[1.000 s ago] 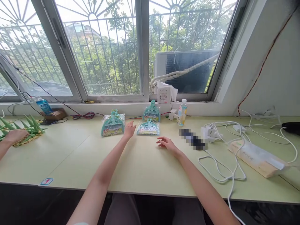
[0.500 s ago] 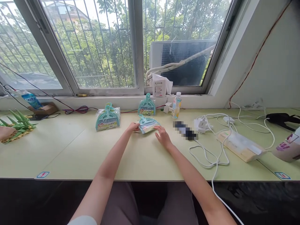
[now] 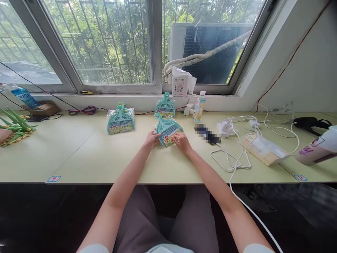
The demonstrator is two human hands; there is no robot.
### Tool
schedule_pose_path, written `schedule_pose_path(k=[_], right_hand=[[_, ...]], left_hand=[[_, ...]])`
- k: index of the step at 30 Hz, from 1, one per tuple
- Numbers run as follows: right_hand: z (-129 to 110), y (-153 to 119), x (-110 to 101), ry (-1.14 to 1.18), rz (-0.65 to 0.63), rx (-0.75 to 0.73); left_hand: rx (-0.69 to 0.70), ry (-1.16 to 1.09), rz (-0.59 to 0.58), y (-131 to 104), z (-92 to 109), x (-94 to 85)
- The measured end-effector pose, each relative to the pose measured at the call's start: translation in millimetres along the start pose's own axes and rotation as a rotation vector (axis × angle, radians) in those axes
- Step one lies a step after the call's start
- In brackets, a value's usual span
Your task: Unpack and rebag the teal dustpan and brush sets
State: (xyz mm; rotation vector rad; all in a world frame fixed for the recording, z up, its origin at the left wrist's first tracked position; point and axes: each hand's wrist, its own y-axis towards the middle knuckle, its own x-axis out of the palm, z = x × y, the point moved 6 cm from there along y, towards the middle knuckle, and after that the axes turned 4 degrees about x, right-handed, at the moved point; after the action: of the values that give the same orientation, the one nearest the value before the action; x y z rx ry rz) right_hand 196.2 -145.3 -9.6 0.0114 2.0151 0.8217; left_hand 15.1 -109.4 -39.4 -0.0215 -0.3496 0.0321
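Green leaves: far left of the drink bottle [image 3: 199, 106], a bunch of spiky green leaves [image 3: 15, 123] with another person's hand [image 3: 5, 135] on it.
Paired sets: left of the drink bottle, two film-wrapped dustpan sets [image 3: 120, 125] overlapping, handles up.
Left hand: nearer the person than the drink bottle and to its left, the left hand [image 3: 152, 138] closed over the edge of the held dustpan set, thumb in front.
Rear set: left of the drink bottle, another wrapped set [image 3: 165, 105] upright toward the wall; I can't tell from here if it touches the one in front.
Held dustpan set: left of the drink bottle and nearer the person, the held dustpan set [image 3: 169, 125] over the bench [image 3: 92, 158], handle [image 3: 158, 117] leaning left; whether it is clear of the surface I can't say.
Right hand: left of and nearer than the drink bottle, the right hand [image 3: 181, 141] is curled narrow at the label [image 3: 167, 141]; I can't tell whether it pinches or only presses.
Good handling: I'd keep the left grip firm on the rigid rim and the right light, since the film probably slides and crumples.
Charger: right of the drink bottle, a white charger [image 3: 226, 128], apart from both hands.
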Motion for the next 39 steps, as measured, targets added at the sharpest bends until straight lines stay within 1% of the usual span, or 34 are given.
schedule_pose_path(k=[2, 4, 8, 10, 12, 14, 16, 17, 18, 20, 23, 25, 26, 28, 31, 33, 35, 36, 37, 39], right_hand=[[5, 0, 11, 0.07, -0.086, 0.039], [13, 1, 15, 0.214, -0.093, 0.12], [31, 1, 21, 0.679, -0.088, 0.359], [38, 1, 22, 0.908, -0.067, 0.462], [44, 0, 19, 1.038, 0.015, 0.537], [51, 0, 13, 1.096, 0.11, 0.599], [57, -2, 10, 1.144, 0.162, 0.661], [59, -3, 9, 1.167, 0.165, 0.689], [60, -3, 8, 1.185, 0.156, 0.707], [58, -2, 6, 1.212, 0.115, 0.703], [52, 1, 2, 1.235, 0.046, 0.666], [49, 2, 2, 1.248, 0.003, 0.661], [48, 3, 1, 1.255, -0.014, 0.661], [49, 3, 0, 1.262, -0.029, 0.664], [57, 3, -7, 1.245, 0.011, 0.664], [62, 2, -13, 1.222, 0.014, 0.647], [62, 1, -16, 1.2, -0.04, 0.614], [60, 0, -16, 1.191, -0.084, 0.597], [57, -1, -15, 1.18, -0.132, 0.581], [49, -2, -10, 1.155, -0.223, 0.557]], left_hand=[[0.038, -0.019, 0.017, 0, 3, -1.5], [0.079, -0.048, 0.033, 1, 6, -4.2], [0.08, -0.065, 0.055, 3, 9, -8.7], [0.072, -0.063, 0.009, 3, 10, -5.9], [0.051, -0.042, -0.076, 2, 10, -0.6], [0.017, 0.012, -0.199, 0, 10, 6.5], [-0.013, 0.075, -0.301, -2, 9, 11.3], [-0.018, 0.103, -0.322, -2, 9, 11.7], [-0.016, 0.127, -0.318, -1, 8, 10.7], [0.001, 0.168, -0.257, 3, 8, 5.3], [0.02, 0.175, -0.088, 11, 10, -7.6], [0.052, 0.143, 0.007, 14, 15, -15.1], [0.078, 0.136, 0.031, 15, 19, -17.5], [0.119, 0.165, 0.033, 16, 27, -20.1], [0.177, 0.26, 0.023, 16, 41, -25.0], [0.286, 0.318, 0.058, 15, 52, -30.4], [0.419, 0.403, 0.087, 11, 62, -32.9], [0.459, 0.462, 0.073, 10, 64, -31.4], [0.472, 0.524, 0.043, 9, 63, -28.5], [0.438, 0.625, -0.024, 9, 56, -22.5]])
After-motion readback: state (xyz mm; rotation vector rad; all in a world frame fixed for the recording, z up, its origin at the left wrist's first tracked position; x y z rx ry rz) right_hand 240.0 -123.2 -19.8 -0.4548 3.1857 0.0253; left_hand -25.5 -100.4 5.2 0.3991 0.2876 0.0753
